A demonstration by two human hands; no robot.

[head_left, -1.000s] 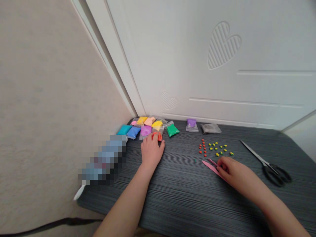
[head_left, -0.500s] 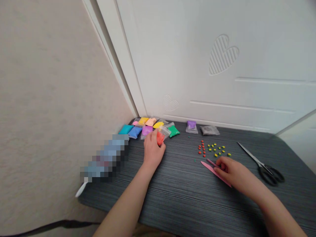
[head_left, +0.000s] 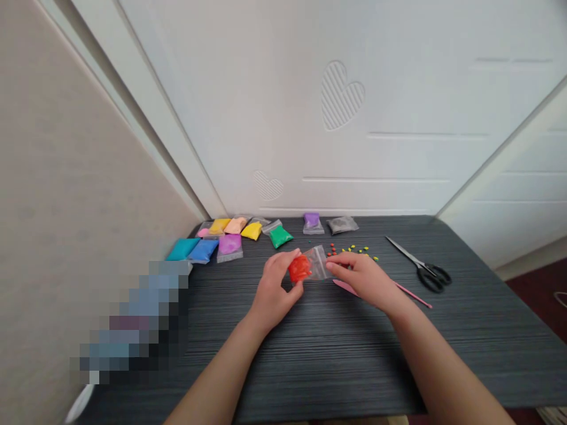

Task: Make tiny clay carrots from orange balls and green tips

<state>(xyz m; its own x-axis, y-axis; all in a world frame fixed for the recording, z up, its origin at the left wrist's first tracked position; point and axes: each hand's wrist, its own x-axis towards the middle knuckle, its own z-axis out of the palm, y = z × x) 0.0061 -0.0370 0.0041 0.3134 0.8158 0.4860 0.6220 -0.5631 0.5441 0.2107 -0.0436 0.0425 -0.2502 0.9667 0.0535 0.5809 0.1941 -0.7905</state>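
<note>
I log: red bag (head_left: 300, 268), between the hands; left hand (head_left: 274, 289), half-curled, gripping its filled end; right hand (head_left: 365, 278), nearly closed, pinching its clear edge. Scissors (head_left: 427, 271), right of both hands; green bag (head_left: 280, 235), beyond the left.

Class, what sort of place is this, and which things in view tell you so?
Probably a tabletop craft corner, perhaps in a home: bags of coloured, clay-like material lie on a dark table, scissors rest towards its right side, and a white panel with heart reliefs stands behind.
</note>
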